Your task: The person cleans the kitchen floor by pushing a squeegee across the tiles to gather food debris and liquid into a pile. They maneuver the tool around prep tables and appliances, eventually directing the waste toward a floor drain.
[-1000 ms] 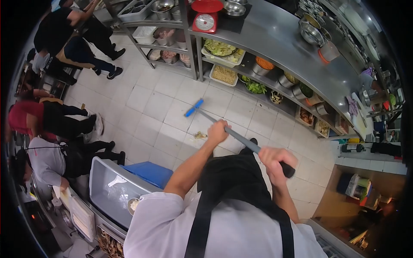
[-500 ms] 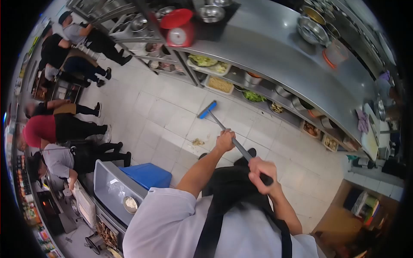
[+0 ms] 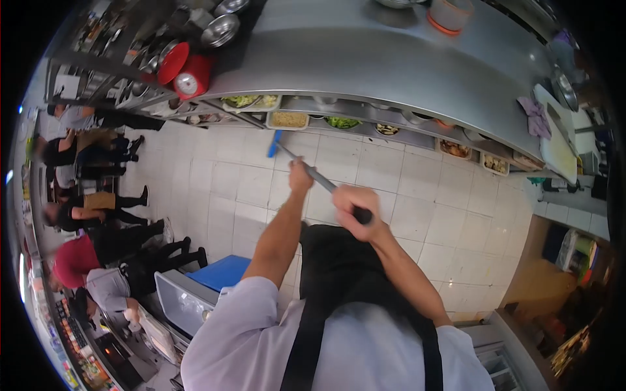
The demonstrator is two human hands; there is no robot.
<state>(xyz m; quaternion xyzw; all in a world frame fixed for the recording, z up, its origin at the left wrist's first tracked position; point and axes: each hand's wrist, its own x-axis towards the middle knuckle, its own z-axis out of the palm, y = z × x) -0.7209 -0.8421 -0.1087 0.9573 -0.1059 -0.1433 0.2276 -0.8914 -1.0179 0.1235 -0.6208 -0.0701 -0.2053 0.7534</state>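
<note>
A broom with a grey handle (image 3: 321,178) slants across the tiled floor in front of me. Its blue head (image 3: 274,144) rests on the tiles close to the lower shelf of the steel counter. My left hand (image 3: 300,176) is closed round the handle further down, with the arm stretched out. Nearer my body, my right hand (image 3: 357,212) wraps the top of the handle, and the black end sticks out by the fingers. The white tiled floor (image 3: 378,169) spreads under the broom.
A steel counter (image 3: 365,65) with food trays on its lower shelf runs ahead. On it, a red scale (image 3: 189,76) stands at the left. Several people work at the far left. A grey bin (image 3: 176,300) and a blue box (image 3: 218,272) are at lower left.
The broom head and both hands have moved left in the view, and the head now lies closer to the shelf. The camera view has turned. The debris seen earlier on the floor is out of sight.
</note>
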